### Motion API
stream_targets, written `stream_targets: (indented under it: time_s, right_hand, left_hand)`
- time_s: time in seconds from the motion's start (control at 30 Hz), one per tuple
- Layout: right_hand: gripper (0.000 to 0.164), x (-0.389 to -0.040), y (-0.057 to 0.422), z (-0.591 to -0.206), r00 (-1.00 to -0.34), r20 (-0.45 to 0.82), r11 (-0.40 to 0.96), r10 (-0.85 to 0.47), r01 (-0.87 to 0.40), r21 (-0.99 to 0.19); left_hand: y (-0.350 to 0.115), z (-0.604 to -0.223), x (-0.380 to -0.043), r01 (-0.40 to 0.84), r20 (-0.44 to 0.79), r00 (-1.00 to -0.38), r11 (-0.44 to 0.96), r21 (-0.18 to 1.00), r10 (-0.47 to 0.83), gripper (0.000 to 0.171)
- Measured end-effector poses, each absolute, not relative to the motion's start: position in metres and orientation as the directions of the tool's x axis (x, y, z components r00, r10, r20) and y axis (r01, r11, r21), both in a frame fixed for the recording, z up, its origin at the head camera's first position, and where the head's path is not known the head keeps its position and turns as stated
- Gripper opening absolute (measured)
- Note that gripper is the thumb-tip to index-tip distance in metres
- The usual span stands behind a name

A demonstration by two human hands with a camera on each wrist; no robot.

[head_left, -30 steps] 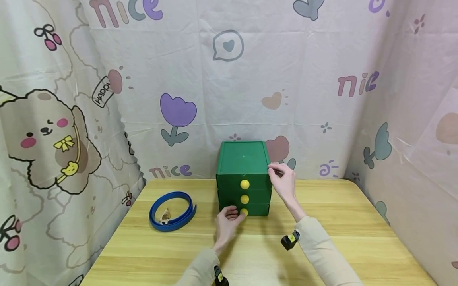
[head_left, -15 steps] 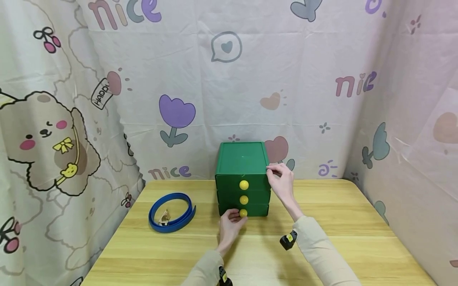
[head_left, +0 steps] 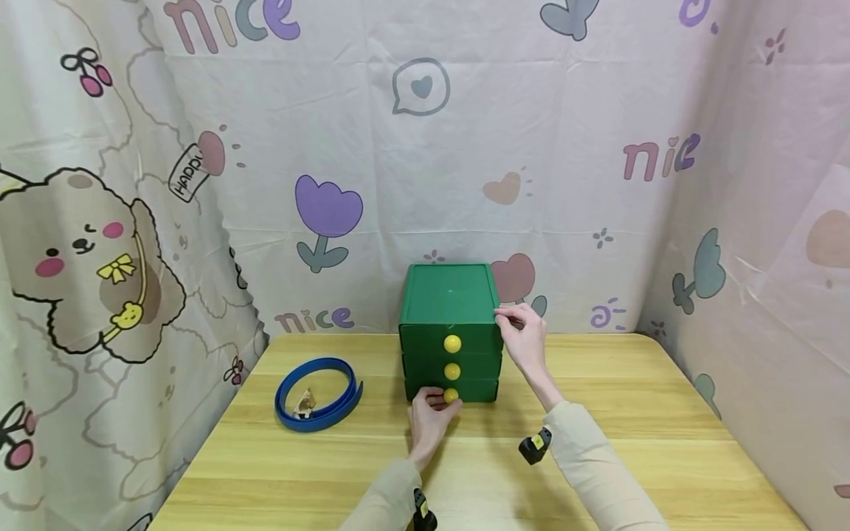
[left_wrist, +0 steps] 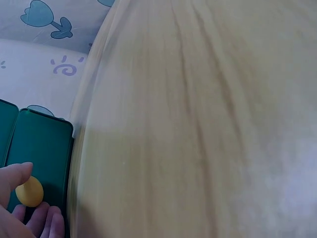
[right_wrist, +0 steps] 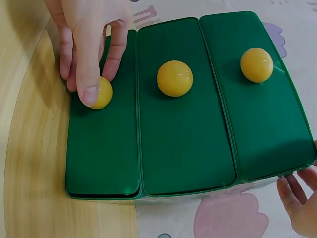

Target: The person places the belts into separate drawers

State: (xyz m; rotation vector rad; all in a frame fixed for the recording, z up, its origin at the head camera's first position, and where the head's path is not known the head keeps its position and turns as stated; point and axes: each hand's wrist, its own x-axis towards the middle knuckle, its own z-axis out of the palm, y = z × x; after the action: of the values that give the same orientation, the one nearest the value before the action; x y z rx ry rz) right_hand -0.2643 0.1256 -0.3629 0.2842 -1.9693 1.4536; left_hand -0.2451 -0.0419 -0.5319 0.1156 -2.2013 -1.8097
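Note:
A green three-drawer box [head_left: 451,295] stands at the far side of the table, its drawer fronts flush and each bearing a round yellow knob. My left hand [head_left: 430,420] is at the bottom drawer, thumb and fingers around the lowest knob [head_left: 451,396]. In the left wrist view that knob [left_wrist: 30,192] sits between the thumb and the curled fingers. My right hand [head_left: 524,332] holds the box's upper right front edge between thumb and fingers. The right wrist view has the middle knob [right_wrist: 175,78] and top knob [right_wrist: 256,65] in plain sight, untouched.
A coiled blue belt [head_left: 320,423] with a gold-coloured buckle [head_left: 305,404] lies on the wooden table [head_left: 617,383], left of the box. Patterned cloth [head_left: 425,162] hangs close behind the box and along both sides.
My left hand has shifted slightly right and its fingers have come closer around the lowest knob. The right hand keeps its place on the box edge, and the drawers look unmoved.

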Motion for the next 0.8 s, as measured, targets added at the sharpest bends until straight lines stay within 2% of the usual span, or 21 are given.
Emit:
stream_targets:
  time_s: [0.27, 0.5, 0.8]
  right_hand:
    - [0.014, -0.263, 0.125, -0.363, -0.764, 0.611, 0.337, 0.209, -0.530, -0.778]
    - [0.016, -0.262, 0.127, -0.363, -0.802, 0.560, 0.329, 0.207, -0.482, -0.812]
    - [0.019, -0.288, 0.138, -0.388, -0.841, 0.498, 0.294, 0.212, -0.431, -0.853]
  left_hand:
    - [-0.039, -0.534, -0.249, 0.113, 0.178, -0.945, 0.239, 0.964, -0.273, 0.034]
    - [-0.041, -0.535, -0.250, 0.133, 0.202, -0.946, 0.264, 0.955, -0.255, 0.030]
    - [-0.046, -0.534, -0.249, 0.124, 0.186, -0.956, 0.262, 0.957, -0.226, 0.030]
